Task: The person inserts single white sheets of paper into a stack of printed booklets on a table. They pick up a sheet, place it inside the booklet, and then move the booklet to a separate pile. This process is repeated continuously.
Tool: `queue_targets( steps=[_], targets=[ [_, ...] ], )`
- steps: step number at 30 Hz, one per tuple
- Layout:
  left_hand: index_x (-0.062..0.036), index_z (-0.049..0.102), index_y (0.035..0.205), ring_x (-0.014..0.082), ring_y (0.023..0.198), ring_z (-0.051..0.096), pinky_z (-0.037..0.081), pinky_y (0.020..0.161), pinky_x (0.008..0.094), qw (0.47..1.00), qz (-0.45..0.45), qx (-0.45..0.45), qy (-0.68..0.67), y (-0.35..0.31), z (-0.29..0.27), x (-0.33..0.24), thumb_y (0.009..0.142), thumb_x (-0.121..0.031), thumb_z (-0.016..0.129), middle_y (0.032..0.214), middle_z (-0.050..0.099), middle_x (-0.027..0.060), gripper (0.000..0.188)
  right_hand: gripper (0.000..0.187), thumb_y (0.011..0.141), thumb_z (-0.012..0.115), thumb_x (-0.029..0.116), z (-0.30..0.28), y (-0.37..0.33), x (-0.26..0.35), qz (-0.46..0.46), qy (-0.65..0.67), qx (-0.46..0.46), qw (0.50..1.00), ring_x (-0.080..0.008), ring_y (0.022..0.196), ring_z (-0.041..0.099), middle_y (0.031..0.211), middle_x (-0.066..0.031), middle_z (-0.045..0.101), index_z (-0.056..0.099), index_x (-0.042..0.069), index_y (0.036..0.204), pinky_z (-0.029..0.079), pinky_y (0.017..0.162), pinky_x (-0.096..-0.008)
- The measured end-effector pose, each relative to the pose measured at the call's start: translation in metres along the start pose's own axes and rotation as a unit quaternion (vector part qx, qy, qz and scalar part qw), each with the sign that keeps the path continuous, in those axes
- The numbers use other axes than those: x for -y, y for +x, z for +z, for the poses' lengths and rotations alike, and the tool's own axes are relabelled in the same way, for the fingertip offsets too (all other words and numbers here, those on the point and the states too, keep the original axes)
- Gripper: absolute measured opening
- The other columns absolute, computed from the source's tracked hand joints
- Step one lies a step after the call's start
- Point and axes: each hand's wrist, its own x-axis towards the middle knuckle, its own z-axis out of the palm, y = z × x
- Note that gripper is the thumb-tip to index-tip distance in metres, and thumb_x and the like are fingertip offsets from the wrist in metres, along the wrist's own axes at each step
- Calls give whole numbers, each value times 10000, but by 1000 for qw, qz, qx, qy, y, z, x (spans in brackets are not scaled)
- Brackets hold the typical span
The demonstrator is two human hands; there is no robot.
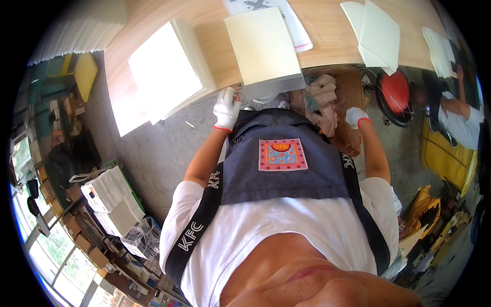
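Note:
My left hand (226,108), in a white glove with a red cuff, is at the table's near edge. Its fingers are curled close to the left front corner of a cream rectangular stack (263,46) with a grey front side; what they grip, if anything, is hidden. My right hand (356,117), gloved the same way, is held low beside a brown cardboard box (350,140). Its fingers look closed, and I cannot make out anything in them. Crumpled pinkish paper scraps (323,100) lie inside the box.
On the wooden table (322,25) stand a bright white paper stack (166,66) at left and cream folded sheets (373,33) at right. A red-seated stool (395,94) stands at the right, with another person (460,112) beyond. A crate of papers (115,197) sits at lower left.

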Motion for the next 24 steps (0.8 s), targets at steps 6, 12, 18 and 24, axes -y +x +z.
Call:
queue_targets(
  steps=[6,12,18,24],
  targets=[
    [-142,603,737,234,775,564,454,609,375,968,217,-58,114,22,-1,-19,641,-115,662,940,593,7,116,441,674,659,228,-124,-9,159,-260,115,-322,903,-247,931,553,1059,-75,553,536,157,1091,454,730,-380],
    [-69,540,687,221,664,545,443,589,341,995,97,-10,23,16,7,-4,696,-75,662,745,590,44,123,115,743,645,127,-114,27,197,-301,280,-321,853,-215,671,585,736,-49,560,547,86,787,470,615,-348],
    [-69,523,783,93,584,509,433,501,254,833,-332,-84,-434,-1,39,0,812,-87,604,716,545,-9,88,191,828,586,204,-104,25,228,7,650,-134,748,-75,504,446,575,14,478,502,52,748,375,464,-245],
    [-35,571,986,86,753,527,444,634,227,790,-313,-37,-526,9,-3,-44,828,-83,588,843,586,-5,166,313,881,488,351,-117,19,207,17,672,50,738,-91,494,477,664,-1,536,560,47,873,412,444,-232]
  ],
)
